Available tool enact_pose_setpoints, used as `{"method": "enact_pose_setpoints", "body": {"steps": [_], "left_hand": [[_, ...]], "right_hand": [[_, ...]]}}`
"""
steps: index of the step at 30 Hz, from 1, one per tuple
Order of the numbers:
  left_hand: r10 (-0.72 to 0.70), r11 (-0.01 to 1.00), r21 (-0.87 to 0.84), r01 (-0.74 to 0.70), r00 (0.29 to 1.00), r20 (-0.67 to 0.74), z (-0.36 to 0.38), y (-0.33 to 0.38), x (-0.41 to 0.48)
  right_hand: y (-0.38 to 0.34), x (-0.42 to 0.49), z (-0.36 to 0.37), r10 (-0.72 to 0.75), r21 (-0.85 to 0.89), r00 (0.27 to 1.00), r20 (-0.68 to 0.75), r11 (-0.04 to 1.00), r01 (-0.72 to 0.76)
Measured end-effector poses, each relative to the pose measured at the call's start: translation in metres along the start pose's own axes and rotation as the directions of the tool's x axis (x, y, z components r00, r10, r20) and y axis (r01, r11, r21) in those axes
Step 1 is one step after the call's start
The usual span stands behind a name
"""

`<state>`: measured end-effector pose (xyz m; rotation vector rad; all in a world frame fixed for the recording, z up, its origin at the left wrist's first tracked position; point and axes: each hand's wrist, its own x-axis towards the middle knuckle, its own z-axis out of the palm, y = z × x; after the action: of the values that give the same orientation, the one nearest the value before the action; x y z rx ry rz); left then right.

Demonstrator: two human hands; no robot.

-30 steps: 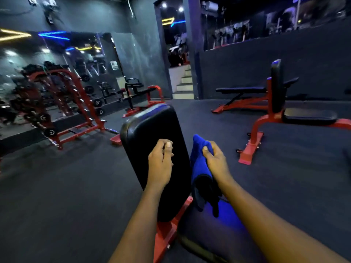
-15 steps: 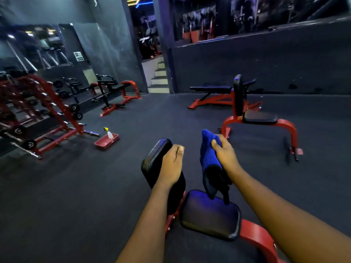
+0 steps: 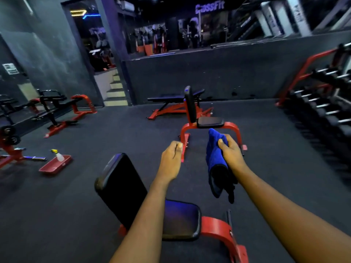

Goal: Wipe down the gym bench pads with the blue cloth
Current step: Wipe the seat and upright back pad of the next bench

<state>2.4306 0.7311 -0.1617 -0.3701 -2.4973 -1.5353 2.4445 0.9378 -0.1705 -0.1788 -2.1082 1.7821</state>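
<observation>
Cloth (image 3: 216,154), blue, centre-right of frame: right hand (image 3: 232,155) grips its upper part, fingers and thumb wrapped round it, lower end hanging free. Left hand (image 3: 171,158) at centre, fingers curled in, holding nothing. Back pad (image 3: 121,188) tilted, lower centre-left; seat pad (image 3: 180,219) beneath the forearms. Spray bottle (image 3: 59,156) in red tray (image 3: 51,168), lower left.

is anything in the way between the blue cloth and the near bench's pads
Only the person's own left hand and forearm, which cross between the blue cloth in the right hand and the back pad. The seat pad below looks unobstructed.
</observation>
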Motion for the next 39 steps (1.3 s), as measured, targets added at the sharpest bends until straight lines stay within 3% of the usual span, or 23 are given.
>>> {"method": "enact_pose_setpoints", "body": {"steps": [5,17,29,39], "left_hand": [[0.031,0.999,-0.012,-0.031,0.997,0.077,0.087,0.028,0.027],[-0.017,0.999,-0.042,0.02,0.998,0.063,0.283,0.091,0.112],[-0.071,0.997,-0.027,0.071,0.997,0.015,0.377,0.071,0.249],[-0.118,0.992,-0.044,0.115,0.991,-0.063,0.433,0.018,0.483]], "right_hand": [[0.019,0.029,-0.083,0.016,-0.004,0.996,-0.091,1.0,-0.016],[0.071,0.152,-0.257,0.04,-0.007,0.997,-0.062,0.999,-0.04],[0.135,0.317,-0.286,0.045,-0.035,0.999,-0.006,0.998,-0.045],[0.179,0.56,-0.241,0.026,-0.116,0.995,0.098,0.993,-0.015]]}}
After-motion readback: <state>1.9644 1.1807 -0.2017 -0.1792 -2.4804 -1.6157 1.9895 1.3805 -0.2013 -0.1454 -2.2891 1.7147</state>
